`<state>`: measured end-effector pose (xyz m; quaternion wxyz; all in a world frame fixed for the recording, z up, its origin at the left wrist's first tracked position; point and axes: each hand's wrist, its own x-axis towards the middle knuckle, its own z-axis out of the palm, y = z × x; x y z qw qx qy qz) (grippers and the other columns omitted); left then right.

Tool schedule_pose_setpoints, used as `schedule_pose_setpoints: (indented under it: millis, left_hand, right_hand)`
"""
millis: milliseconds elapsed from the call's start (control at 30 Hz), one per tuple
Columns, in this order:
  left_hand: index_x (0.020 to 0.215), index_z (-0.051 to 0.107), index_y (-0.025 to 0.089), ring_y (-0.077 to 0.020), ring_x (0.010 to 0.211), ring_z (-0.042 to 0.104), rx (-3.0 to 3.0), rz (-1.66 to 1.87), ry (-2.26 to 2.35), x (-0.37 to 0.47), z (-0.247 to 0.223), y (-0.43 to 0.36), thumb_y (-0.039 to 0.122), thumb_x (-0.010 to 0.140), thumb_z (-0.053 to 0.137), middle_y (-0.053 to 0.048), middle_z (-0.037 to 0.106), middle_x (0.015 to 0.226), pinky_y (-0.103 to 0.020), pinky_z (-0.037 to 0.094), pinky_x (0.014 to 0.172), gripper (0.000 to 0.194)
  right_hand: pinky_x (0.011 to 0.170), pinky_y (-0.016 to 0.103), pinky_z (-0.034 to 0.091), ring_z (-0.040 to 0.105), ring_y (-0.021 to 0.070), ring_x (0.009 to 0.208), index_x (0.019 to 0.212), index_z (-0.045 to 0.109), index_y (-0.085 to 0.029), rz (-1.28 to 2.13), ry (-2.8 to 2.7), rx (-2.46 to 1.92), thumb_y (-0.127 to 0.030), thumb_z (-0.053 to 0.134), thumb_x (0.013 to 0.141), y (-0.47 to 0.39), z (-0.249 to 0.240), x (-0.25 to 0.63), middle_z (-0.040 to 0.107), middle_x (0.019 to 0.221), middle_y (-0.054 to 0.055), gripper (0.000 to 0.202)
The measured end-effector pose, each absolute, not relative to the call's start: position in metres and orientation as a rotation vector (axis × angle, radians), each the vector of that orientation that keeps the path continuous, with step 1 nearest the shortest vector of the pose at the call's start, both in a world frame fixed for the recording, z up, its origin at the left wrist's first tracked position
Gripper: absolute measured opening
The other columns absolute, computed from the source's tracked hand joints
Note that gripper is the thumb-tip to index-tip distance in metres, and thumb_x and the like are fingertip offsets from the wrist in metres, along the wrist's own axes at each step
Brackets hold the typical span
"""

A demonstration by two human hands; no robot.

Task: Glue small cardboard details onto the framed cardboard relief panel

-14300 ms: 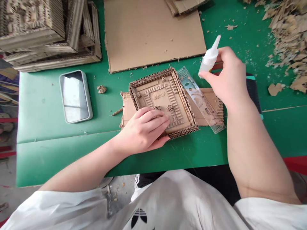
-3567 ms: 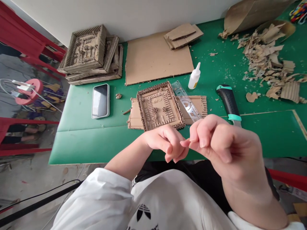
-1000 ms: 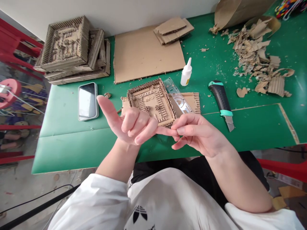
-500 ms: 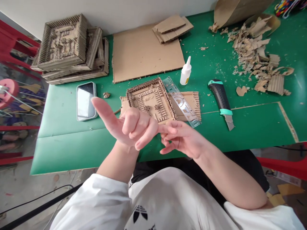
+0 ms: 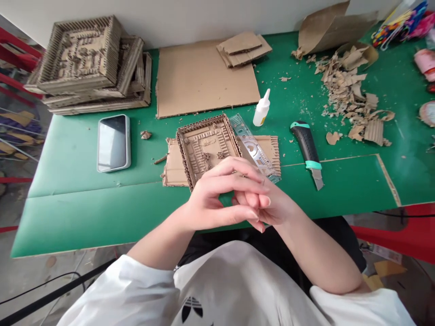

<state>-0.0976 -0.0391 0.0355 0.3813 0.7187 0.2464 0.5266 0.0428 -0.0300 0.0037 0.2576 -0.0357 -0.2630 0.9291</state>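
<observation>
My left hand [image 5: 212, 194] is held above the table's front edge, its fingers stretched apart across my right hand [image 5: 278, 201]. The right hand's fingers are curled in under the left ones and touch them; whatever lies inside, if anything, is hidden. Just beyond the hands lies a shallow square cardboard tray [image 5: 210, 145] with corrugated walls and raised strips inside. My fingers cover its near corner. It rests on a flat cardboard piece [image 5: 175, 167], with a clear ruler [image 5: 254, 149] leaning along its right side.
On the green table [image 5: 95, 213] lie a phone [image 5: 113, 142], a utility knife [image 5: 307, 151] with its blade out, and a cardboard sheet [image 5: 204, 86]. A white glue bottle [image 5: 261, 110] stands upright. Stacked cardboard trays [image 5: 81, 59] are at back left, cardboard scraps [image 5: 346, 86] at right.
My left hand has turned from thumb out to the left to fingers laid over the right hand. The right hand no longer pinches the left little finger. The view has shifted slightly.
</observation>
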Motion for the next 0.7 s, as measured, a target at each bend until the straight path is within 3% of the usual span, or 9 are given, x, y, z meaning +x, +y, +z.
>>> schedule_pose_setpoints:
  millis: [167,300,467,700]
  left_hand:
    - [0.088,0.066,0.015,-0.0195,0.084,0.064,1.876,1.395,0.624,-0.088,0.041,-0.041,0.025,0.077,0.068,-0.008,0.068,0.08,-0.037,0.053,0.082,0.015]
    - [0.082,0.064,0.014,-0.0167,0.074,0.064,1.86,1.45,0.634,-0.085,0.04,-0.043,0.016,0.075,0.066,-0.006,0.067,0.07,-0.035,0.054,0.078,0.008]
    - [0.079,0.063,0.016,-0.0179,0.076,0.064,1.819,1.391,0.67,-0.085,0.042,-0.046,0.015,0.076,0.062,-0.004,0.065,0.067,-0.034,0.056,0.073,0.003]
    - [0.075,0.062,0.017,-0.0174,0.079,0.065,1.714,1.358,0.71,-0.084,0.041,-0.047,0.014,0.075,0.063,-0.004,0.063,0.069,-0.034,0.055,0.078,0.003]
  right_hand:
    - [0.032,0.013,0.039,0.049,0.0042,0.038,0.055,0.057,-0.017,2.536,-0.828,-0.264,-0.033,0.077,0.067,-0.031,-0.005,0.042,0.052,0.046,-0.007,0.028]
    - [0.035,0.014,0.04,0.051,0.005,0.043,0.06,0.058,-0.017,2.54,-0.86,-0.399,-0.029,0.076,0.065,-0.034,-0.01,0.042,0.055,0.051,-0.006,0.023]
    - [0.028,0.014,0.032,0.049,0.0048,0.039,0.058,0.059,-0.016,2.586,-0.777,-0.385,-0.027,0.077,0.063,-0.033,-0.002,0.042,0.054,0.048,-0.006,0.022]
    - [0.024,0.012,0.033,0.051,0.0057,0.037,0.054,0.057,-0.014,2.632,-0.702,-0.365,-0.02,0.076,0.063,-0.031,0.003,0.041,0.052,0.043,-0.006,0.022]
